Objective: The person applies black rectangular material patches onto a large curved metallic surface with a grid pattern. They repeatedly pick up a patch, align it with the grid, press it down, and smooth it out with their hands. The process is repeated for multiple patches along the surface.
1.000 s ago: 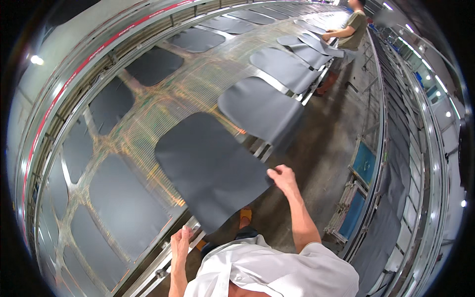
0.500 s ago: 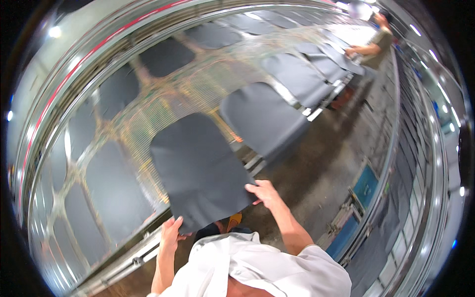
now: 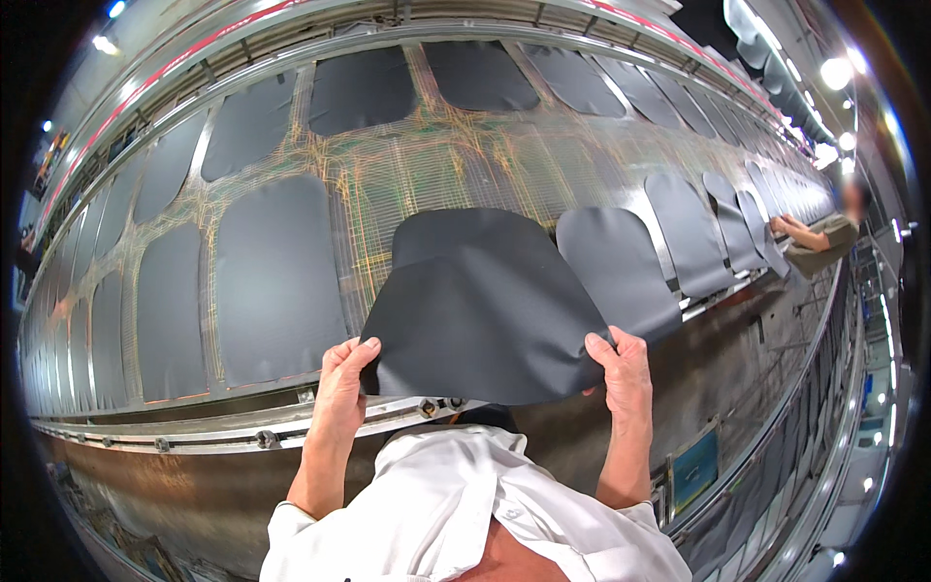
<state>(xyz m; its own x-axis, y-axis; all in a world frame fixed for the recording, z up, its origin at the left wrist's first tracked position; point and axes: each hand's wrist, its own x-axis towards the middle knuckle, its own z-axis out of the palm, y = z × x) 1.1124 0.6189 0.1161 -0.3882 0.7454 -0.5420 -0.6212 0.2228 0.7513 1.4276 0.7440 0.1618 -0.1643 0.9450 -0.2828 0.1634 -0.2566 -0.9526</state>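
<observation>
I hold a dark grey flexible sheet (image 3: pixel 485 306), rounded at the top and wider at the bottom, up in front of me. My left hand (image 3: pixel 341 383) pinches its lower left corner. My right hand (image 3: pixel 621 367) grips its lower right corner. The sheet bulges toward me and hangs just above a long wire-mesh conveyor surface (image 3: pixel 427 175), over a bare gap between other sheets.
Several similar dark sheets lie in rows on the mesh, one (image 3: pixel 276 276) to the left and one (image 3: pixel 616 267) to the right. A metal rail (image 3: pixel 204 432) runs along the near edge. Another person (image 3: pixel 819 233) stands at the far right by the line.
My left hand has come up and taken the sheet's lower left corner. The view has swung left, and the sheet is now held with both hands, lifted and facing me.
</observation>
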